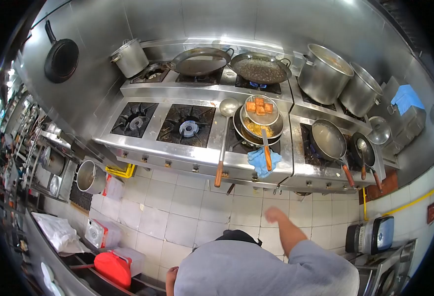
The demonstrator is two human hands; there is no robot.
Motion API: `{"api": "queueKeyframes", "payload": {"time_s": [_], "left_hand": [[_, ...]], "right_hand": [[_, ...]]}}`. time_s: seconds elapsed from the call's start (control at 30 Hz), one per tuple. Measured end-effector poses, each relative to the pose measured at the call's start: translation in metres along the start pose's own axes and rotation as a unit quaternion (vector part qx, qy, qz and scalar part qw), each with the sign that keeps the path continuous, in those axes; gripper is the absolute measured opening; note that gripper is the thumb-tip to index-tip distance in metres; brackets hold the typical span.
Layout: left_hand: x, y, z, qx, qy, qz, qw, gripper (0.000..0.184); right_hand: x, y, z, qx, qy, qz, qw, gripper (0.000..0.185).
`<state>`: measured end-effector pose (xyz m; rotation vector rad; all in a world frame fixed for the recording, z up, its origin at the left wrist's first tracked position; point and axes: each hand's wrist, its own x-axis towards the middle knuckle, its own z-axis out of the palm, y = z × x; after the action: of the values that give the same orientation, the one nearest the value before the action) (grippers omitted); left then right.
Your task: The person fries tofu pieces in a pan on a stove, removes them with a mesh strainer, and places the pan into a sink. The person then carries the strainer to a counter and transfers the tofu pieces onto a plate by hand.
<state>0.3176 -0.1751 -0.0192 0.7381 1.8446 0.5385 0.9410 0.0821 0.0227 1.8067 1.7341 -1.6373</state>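
My right hand (274, 214) is stretched forward over the tiled floor, short of the stove front. Its fingers look curled in, and nothing shows in them. Low at the left of my body is my left hand (172, 274), its fingers too small to read. Nearest to the right hand are a blue cloth (263, 162) and an orange-handled utensil (267, 154) on the stove edge. Behind them a strainer with orange-brown blocks (260, 106) rests over a pan of yellowish food (256, 129). A long-handled ladle (222, 143) lies to their left.
Two wide woks (199, 63) stand on the back burners, the right one over a blue flame. Tall pots (325, 74) are at the back right. Two pans (329, 140) sit on the right burners. Behind me are a red lid (112, 270) and a bin (369, 236).
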Motion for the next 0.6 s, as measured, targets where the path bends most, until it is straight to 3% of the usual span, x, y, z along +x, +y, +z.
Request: {"api": "queueKeyframes", "payload": {"time_s": [0.03,0.1,0.17,0.2,0.23,0.3,0.37,0.43,0.5,0.6], "left_hand": [[0.003,-0.001,0.002,-0.002,0.001,0.002,1.0,0.03],[0.007,-0.001,0.001,0.051,-0.01,-0.005,0.999,0.031],[0.006,0.01,0.006,0.073,-0.01,0.01,0.997,0.03],[0.003,0.021,0.009,0.096,-0.011,0.027,0.995,0.03],[-0.001,0.034,0.013,0.094,-0.012,0.026,0.995,0.03],[-0.011,0.059,0.019,0.03,0.0,-0.034,0.999,0.029],[-0.012,0.079,0.018,-0.004,-0.022,-0.045,0.999,0.029],[-0.015,0.09,0.018,-0.038,-0.043,-0.055,0.997,0.029],[-0.008,0.087,0.018,-0.01,-0.044,0.01,0.999,0.03],[-0.009,0.093,0.016,-0.031,-0.043,-0.018,0.998,0.03]], "right_hand": [[-0.019,-0.023,0.022,0.067,-0.002,0.19,0.98,0.025],[-0.024,-0.048,0.067,0.135,-0.027,0.271,0.953,0.026],[-0.019,-0.085,0.095,0.184,-0.064,0.179,0.964,0.026],[0.001,-0.086,0.107,0.052,-0.065,0.029,0.996,0.026],[0.024,-0.084,0.118,-0.082,-0.064,-0.121,0.987,0.026],[0.031,-0.122,0.102,-0.073,-0.149,-0.035,0.985,0.023],[0.008,-0.16,0.075,0.173,-0.031,0.004,0.985,0.023],[0.015,-0.169,0.051,0.182,0.038,-0.007,0.982,0.021],[0.018,-0.168,0.034,0.167,0.057,-0.002,0.984,0.021],[0.029,-0.144,0.025,0.129,0.064,0.026,0.989,0.023]]}}
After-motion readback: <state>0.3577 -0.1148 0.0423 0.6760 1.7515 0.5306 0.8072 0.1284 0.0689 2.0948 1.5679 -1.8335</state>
